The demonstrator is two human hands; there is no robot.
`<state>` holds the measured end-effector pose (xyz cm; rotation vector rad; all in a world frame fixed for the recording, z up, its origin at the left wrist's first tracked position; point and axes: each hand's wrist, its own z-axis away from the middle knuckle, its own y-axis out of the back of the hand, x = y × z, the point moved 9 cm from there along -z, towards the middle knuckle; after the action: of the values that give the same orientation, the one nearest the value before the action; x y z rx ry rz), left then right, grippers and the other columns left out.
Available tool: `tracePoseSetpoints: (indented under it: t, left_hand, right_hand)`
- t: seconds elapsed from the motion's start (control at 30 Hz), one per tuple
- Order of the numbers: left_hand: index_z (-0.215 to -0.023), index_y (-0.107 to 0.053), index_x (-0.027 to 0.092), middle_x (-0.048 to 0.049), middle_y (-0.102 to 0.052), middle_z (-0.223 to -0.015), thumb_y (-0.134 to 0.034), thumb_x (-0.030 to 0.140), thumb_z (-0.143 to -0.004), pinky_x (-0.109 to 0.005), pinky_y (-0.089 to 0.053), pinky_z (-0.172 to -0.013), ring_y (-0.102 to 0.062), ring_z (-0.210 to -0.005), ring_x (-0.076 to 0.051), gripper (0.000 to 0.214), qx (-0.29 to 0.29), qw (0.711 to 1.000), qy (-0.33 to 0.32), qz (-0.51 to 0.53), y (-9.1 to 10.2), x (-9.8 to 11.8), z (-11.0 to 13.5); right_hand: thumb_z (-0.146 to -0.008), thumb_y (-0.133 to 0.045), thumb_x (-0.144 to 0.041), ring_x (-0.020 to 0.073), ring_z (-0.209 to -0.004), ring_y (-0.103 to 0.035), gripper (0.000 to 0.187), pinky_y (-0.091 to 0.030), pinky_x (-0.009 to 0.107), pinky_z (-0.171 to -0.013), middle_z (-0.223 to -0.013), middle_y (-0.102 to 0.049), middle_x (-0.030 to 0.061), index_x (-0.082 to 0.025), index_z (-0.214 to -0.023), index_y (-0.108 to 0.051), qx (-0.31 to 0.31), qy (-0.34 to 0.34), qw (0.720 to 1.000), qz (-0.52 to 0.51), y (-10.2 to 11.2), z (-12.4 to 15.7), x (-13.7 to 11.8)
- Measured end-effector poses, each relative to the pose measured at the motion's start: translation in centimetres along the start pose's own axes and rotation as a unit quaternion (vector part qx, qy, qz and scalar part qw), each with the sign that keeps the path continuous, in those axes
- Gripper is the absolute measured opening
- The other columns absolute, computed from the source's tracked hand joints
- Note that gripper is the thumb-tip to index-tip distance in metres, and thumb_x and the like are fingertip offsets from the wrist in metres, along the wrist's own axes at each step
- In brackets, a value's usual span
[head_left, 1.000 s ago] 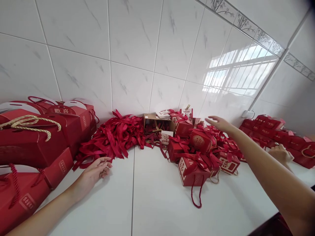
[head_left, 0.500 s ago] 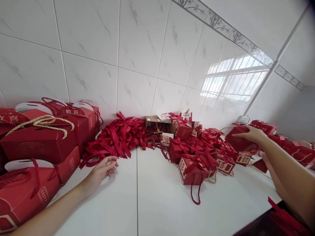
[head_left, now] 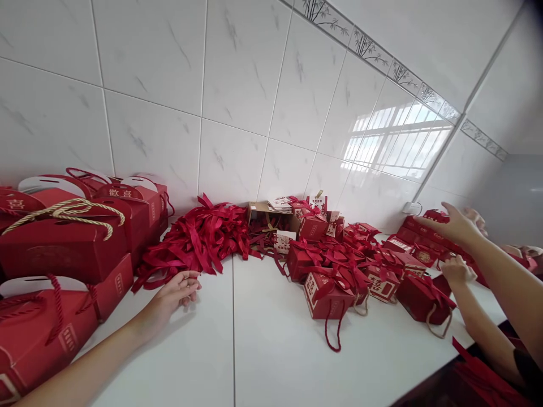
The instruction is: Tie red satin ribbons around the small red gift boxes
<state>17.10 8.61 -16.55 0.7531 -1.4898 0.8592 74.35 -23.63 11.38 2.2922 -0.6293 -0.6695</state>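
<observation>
Left hand (head_left: 172,298) half-curled, right hand (head_left: 457,230) outstretched.

To your left, large red cardboard boxes with rope handles (head_left: 63,251) stand grouped on the smooth white table (head_left: 271,350). Just right of them lies a heap of loose red fabric ribbons (head_left: 203,234). Right of that heap sits an open brown cardboard box (head_left: 257,207), a white printed paper card (head_left: 283,241) at its front right. Small red cube-shaped cardboard boxes (head_left: 335,302) cluster to the right of that card. Farther right, stacked red rectangular boxes (head_left: 410,230) stand near the white tiled wall (head_left: 237,147) behind.
</observation>
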Motion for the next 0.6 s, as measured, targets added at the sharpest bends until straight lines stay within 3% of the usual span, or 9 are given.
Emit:
tracePoseSetpoints:
  t: [0.1,0.17,0.23,0.3,0.37,0.47,0.6]
  left_hand:
    - [-0.103,-0.051,0.022,-0.0009,-0.054,-0.084,-0.062,0.040,-0.075,-0.027,-0.038,-0.059,-0.051,-0.068,-0.015,0.035,0.004,1.000,0.000,-0.002,0.0,0.1,0.1]
    - [-0.101,-0.051,0.021,-0.0011,-0.054,-0.084,-0.062,0.036,-0.074,-0.027,-0.037,-0.059,-0.051,-0.068,-0.015,0.033,0.009,1.000,0.000,-0.008,-0.1,0.3,0.3]
    - [-0.100,-0.051,0.021,-0.0011,-0.054,-0.085,-0.062,0.030,-0.072,-0.026,-0.037,-0.059,-0.051,-0.068,-0.015,0.032,0.012,1.000,0.000,-0.014,-0.2,0.6,0.5]
    - [-0.101,-0.050,0.021,-0.0010,-0.053,-0.087,-0.060,0.025,-0.070,-0.026,-0.038,-0.059,-0.052,-0.068,-0.015,0.033,0.003,1.000,-0.002,-0.018,-0.4,0.8,0.7]
    - [-0.102,-0.049,0.021,-0.0007,-0.054,-0.088,-0.058,0.023,-0.070,-0.026,-0.038,-0.060,-0.053,-0.069,-0.015,0.034,-0.008,1.000,-0.004,-0.021,-0.6,0.8,0.7]
    - [-0.102,-0.050,0.022,-0.0013,-0.054,-0.087,-0.056,0.023,-0.070,-0.027,-0.038,-0.059,-0.053,-0.070,-0.016,0.033,-0.003,0.999,-0.003,-0.047,-0.6,0.6,0.6]
    - [-0.096,-0.054,0.022,-0.0023,-0.056,-0.083,-0.058,0.026,-0.067,-0.028,-0.039,-0.059,-0.052,-0.069,-0.018,0.030,0.020,0.996,-0.005,-0.083,-0.7,0.7,0.6]
  right_hand:
    - [-0.068,-0.052,-0.074,0.0514,-0.132,-0.014,0.092,-0.025,0.068,-0.094,-0.147,-0.012,0.0249,-0.020,-0.140,-0.034,0.000,-0.029,1.000,0.008,0.4,0.3,-4.7]
    - [-0.069,-0.052,-0.073,0.0482,-0.132,-0.018,0.087,-0.028,0.068,-0.095,-0.149,-0.014,0.0181,-0.030,-0.142,-0.030,-0.025,0.006,1.000,-0.004,-1.0,1.8,-9.5]
    - [-0.079,-0.048,-0.065,0.0402,-0.132,-0.026,0.074,-0.034,0.061,-0.098,-0.148,-0.023,0.0135,-0.031,-0.141,-0.030,-0.092,0.121,0.988,-0.035,-4.1,5.0,-15.2]
    - [-0.079,-0.051,-0.061,0.0388,-0.133,-0.026,0.069,-0.028,0.060,-0.103,-0.146,-0.031,0.0116,-0.028,-0.138,-0.038,-0.172,0.263,0.949,-0.033,-8.3,10.3,-20.1]
    - [-0.073,-0.056,-0.064,0.0434,-0.134,-0.020,0.075,-0.023,0.065,-0.103,-0.146,-0.032,0.0131,-0.027,-0.138,-0.041,-0.211,0.296,0.932,-0.007,-12.3,15.1,-21.3]
    - [-0.078,-0.052,-0.058,0.0420,-0.132,-0.029,0.072,-0.032,0.059,-0.101,-0.142,-0.038,0.0151,-0.024,-0.140,-0.039,-0.278,0.295,0.914,-0.022,-17.0,21.0,-20.1]
    - [-0.079,-0.051,-0.049,0.0336,-0.136,-0.025,0.072,-0.031,0.049,-0.107,-0.149,-0.028,0.0039,-0.029,-0.144,-0.027,-0.267,0.330,0.904,-0.040,-17.8,24.4,-18.4]
